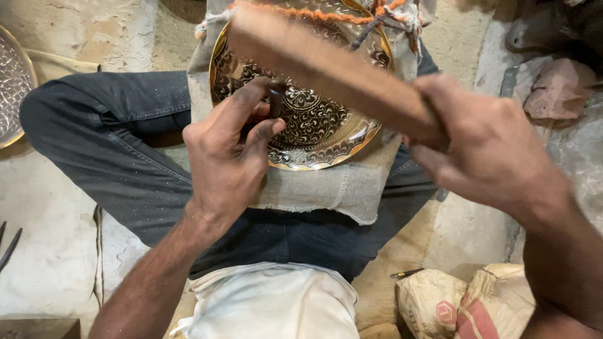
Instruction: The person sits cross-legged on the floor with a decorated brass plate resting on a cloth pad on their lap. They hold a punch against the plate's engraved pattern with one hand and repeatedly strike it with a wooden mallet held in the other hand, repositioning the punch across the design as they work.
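Left hand point(226, 160) pinches a small dark punch point(275, 103) upright on the round engraved brass plate point(314, 125); right hand point(483, 144) grips a wooden mallet point(326, 69). I'd keep taps light, punch steady.

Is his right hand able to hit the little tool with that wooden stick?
Probably yes: the right hand holds the wooden stick raised above the small tool in the left hand, nothing between.
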`<state>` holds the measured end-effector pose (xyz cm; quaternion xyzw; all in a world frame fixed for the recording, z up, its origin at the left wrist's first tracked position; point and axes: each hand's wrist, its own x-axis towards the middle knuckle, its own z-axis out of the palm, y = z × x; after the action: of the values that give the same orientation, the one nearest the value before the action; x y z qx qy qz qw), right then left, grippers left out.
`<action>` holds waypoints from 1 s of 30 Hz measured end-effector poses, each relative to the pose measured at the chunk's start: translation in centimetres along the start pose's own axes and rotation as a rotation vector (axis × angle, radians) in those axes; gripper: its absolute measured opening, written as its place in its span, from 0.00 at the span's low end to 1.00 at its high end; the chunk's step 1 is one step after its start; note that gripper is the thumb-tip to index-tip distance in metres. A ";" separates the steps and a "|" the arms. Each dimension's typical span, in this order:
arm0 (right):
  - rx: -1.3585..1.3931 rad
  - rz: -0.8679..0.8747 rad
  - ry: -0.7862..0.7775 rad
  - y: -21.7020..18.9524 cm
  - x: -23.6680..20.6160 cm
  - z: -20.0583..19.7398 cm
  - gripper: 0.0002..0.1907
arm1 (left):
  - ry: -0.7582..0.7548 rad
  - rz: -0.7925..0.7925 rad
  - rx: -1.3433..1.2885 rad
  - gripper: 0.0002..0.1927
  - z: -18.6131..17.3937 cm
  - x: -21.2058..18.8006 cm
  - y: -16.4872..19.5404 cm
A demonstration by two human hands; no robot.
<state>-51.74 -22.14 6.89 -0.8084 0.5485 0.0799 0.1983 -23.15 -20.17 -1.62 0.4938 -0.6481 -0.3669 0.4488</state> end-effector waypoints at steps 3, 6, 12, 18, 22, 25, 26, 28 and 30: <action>0.267 0.012 0.029 -0.1 -0.1 0.1 0.28 | -0.009 0.003 -0.007 0.24 0.0 0.1 0.0; -0.036 0.114 -0.119 0.2 -0.6 0.0 0.28 | -0.013 0.001 -0.017 0.24 -0.1 0.1 0.1; 0.051 0.022 -0.065 0.4 -0.9 0.3 0.27 | -0.019 -0.012 -0.011 0.23 -0.4 0.1 0.6; -0.076 0.237 -0.267 0.1 -1.5 -0.2 0.28 | -0.014 -0.005 0.011 0.24 -0.4 0.2 1.0; 0.306 0.138 -0.022 0.1 -1.9 -0.1 0.26 | -0.007 -0.008 0.038 0.24 -0.5 0.0 1.2; 0.055 0.244 -0.182 0.1 -2.8 0.3 0.29 | -0.015 -0.012 0.065 0.25 -0.7 0.0 1.5; 0.056 0.313 -0.226 0.1 -3.1 0.6 0.28 | -0.022 -0.002 0.062 0.25 -0.7 -0.1 1.5; 0.089 0.273 -0.173 -0.1 -4.1 1.5 0.28 | -0.038 0.019 0.059 0.26 -0.9 0.1 1.6; 0.149 0.062 0.035 -0.5 -5.6 2.5 0.27 | -0.115 0.088 0.103 0.24 -1.3 0.8 1.4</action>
<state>-53.26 -16.17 6.66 -0.7753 0.5809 0.0309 0.2460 -22.45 -20.64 0.27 0.4655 -0.7119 -0.3408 0.4004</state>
